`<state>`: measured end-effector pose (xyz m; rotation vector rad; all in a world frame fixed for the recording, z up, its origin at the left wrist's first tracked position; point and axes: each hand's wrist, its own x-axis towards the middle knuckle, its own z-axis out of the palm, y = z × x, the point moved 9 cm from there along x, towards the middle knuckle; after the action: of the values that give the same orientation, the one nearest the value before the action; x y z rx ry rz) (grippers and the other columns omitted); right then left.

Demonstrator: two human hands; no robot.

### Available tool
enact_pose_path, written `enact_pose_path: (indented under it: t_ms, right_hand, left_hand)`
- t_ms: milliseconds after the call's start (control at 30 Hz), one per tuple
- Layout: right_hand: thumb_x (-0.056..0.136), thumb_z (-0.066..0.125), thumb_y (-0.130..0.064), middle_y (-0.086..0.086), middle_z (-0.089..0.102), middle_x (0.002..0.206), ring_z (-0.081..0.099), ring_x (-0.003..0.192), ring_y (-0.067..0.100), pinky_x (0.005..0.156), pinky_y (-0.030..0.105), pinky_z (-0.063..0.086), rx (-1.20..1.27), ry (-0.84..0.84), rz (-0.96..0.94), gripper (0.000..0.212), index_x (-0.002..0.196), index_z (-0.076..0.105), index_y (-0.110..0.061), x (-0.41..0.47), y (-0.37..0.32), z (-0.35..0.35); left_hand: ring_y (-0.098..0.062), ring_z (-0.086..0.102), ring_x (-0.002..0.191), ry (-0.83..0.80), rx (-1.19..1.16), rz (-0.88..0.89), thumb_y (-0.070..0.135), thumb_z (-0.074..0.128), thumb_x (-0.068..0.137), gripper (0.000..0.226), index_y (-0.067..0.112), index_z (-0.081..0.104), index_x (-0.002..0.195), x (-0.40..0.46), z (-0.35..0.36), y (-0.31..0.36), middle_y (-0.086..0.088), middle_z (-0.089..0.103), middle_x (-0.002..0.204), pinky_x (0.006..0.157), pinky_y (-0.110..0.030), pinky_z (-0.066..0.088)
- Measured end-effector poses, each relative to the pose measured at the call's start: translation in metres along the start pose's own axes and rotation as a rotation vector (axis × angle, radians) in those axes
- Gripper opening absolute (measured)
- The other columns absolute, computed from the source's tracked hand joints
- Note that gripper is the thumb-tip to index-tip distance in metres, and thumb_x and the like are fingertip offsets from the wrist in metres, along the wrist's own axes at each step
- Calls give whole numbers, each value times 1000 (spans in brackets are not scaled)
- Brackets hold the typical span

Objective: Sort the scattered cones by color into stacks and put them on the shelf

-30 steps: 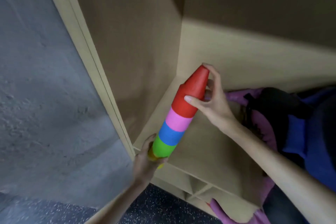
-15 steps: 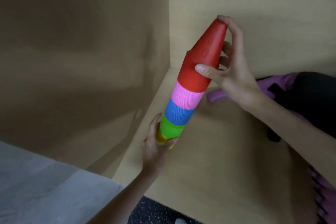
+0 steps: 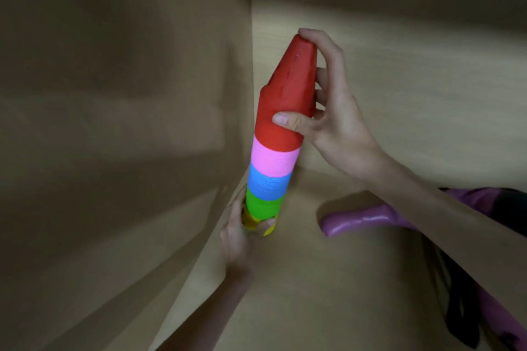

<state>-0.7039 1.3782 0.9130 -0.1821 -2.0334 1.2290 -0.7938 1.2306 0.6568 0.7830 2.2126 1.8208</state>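
Observation:
A tall stack of cones (image 3: pixel 273 151) stands nearly upright in the back left corner of a wooden shelf compartment (image 3: pixel 328 279). From the top down its bands are red, pink, blue, green and yellow. My right hand (image 3: pixel 328 111) grips the red top, with the thumb across the front and the fingers over the tip and behind. My left hand (image 3: pixel 242 234) grips the yellow bottom of the stack, down at the shelf floor. The base of the stack is partly hidden by those fingers.
The compartment's left side wall (image 3: pixel 128 122) and back wall (image 3: pixel 399 80) close in the corner. A purple and black bag (image 3: pixel 484 208) lies on the shelf floor at the right, with a glossy purple handle (image 3: pixel 359 222) sticking out toward the stack.
The stack has gone deeper into the compartment and tipped from a lean to nearly upright against the corner. Both hands kept their grips. The view has closed in on the shelf.

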Motion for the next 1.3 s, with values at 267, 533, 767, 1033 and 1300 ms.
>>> enact_pose_path:
  t_ms: [267, 533, 767, 1033, 1300]
  right_hand:
    - [76, 82, -8, -2, 59, 130, 67, 107, 23, 94, 51, 56, -85, 2, -21, 94, 145, 26, -40, 50, 35, 1]
    - [71, 81, -19, 0, 55, 133, 60, 115, 29, 99, 53, 50, -214, -87, -111, 96, 145, 24, -41, 99, 48, 19]
    - [72, 82, -24, -12, 44, 140, 52, 127, 28, 105, 60, 43, -282, -24, -141, 98, 150, 26, -41, 114, 61, 11]
    - [78, 86, -35, 5, 31, 120, 51, 108, 26, 100, 49, 51, -350, 20, -181, 97, 157, 31, -25, 116, 65, 8]
    - [82, 83, -38, 3, 34, 124, 50, 118, 24, 111, 45, 43, -398, 84, -177, 101, 161, 23, -21, 104, 59, 1]
  left_hand:
    - [-20, 72, 103, 252, 117, 12, 25, 92, 70, 64, 26, 66, 128, 56, 11, -11, 4, 73, 118, 88, -43, 59]
    - [-15, 72, 96, 288, 78, -74, 14, 93, 65, 63, 22, 71, 123, 95, 28, -10, 5, 77, 108, 84, -25, 53]
    - [-21, 74, 93, 293, 125, -106, 23, 93, 67, 63, 29, 71, 126, 110, 35, -13, 2, 78, 107, 83, -34, 57]
    - [-27, 73, 99, 255, 149, -157, 34, 89, 72, 63, 35, 68, 131, 105, 37, -17, 0, 77, 113, 81, -34, 55]
    - [-20, 73, 103, 114, 72, -62, 68, 68, 69, 72, 46, 55, 136, 96, 31, -27, 7, 76, 116, 88, -43, 59]
